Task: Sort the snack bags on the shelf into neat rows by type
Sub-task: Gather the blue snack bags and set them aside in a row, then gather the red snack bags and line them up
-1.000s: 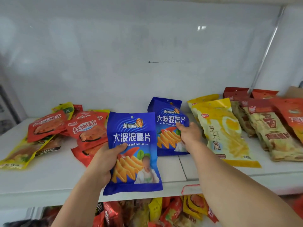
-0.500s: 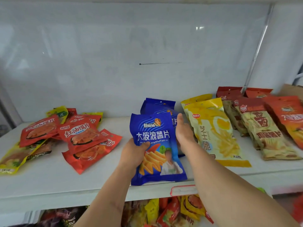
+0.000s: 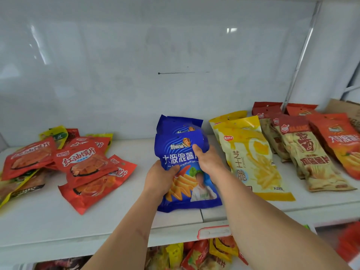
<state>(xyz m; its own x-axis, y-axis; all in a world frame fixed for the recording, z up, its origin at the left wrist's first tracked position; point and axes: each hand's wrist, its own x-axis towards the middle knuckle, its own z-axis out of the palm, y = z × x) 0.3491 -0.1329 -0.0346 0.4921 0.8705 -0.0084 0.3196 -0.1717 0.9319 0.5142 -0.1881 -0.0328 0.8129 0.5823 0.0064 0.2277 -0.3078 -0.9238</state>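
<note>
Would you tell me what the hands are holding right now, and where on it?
Both hands hold the front blue snack bag: the left hand grips its left edge, the right hand its upper right edge.

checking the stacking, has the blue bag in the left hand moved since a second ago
Yes. The blue bag went right and back, off the shelf's front edge, onto the other blue bag, beside the yellow bag.

On the shelf (image 3: 116, 217), a loose pile of snack bags (image 3: 81, 164) lies at the left, two stacked chip bags (image 3: 187, 152) sit in the middle between both hands, and overlapping rows of bags (image 3: 292, 151) lie at the right.
</note>
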